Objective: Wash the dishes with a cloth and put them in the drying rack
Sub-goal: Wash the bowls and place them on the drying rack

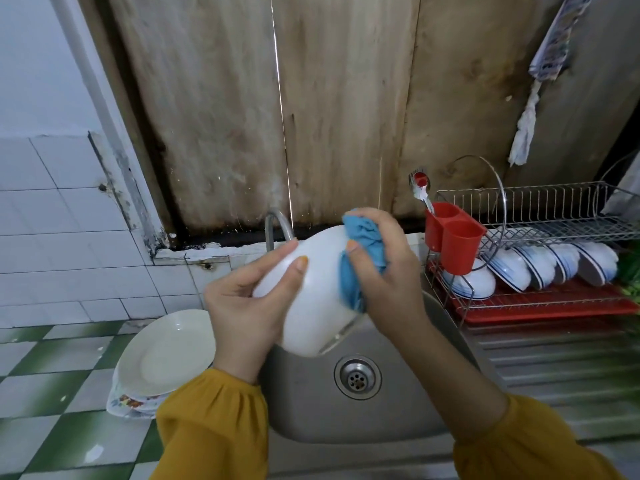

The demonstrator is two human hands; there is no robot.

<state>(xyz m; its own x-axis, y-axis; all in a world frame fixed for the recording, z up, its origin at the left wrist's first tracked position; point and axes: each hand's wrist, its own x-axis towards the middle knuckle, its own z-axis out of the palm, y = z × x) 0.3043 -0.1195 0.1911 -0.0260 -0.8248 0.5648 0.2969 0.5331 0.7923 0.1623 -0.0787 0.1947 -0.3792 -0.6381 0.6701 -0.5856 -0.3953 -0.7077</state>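
Head view, sweeping left to right: stacked plates (166,355) on the checkered desk (52,375); gripping a white bowl (318,289) in the left hand (242,306), over the sink (398,403); clutching a bunched blue cloth (365,237) against its side with the right hand (388,282); drying rack (561,202) far right, bowls (540,265) lined inside.

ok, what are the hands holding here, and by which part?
Left hand grips the round white bowl by its outer wall, above the steel sink. Right hand holds the bunched blue cloth against the bowl.
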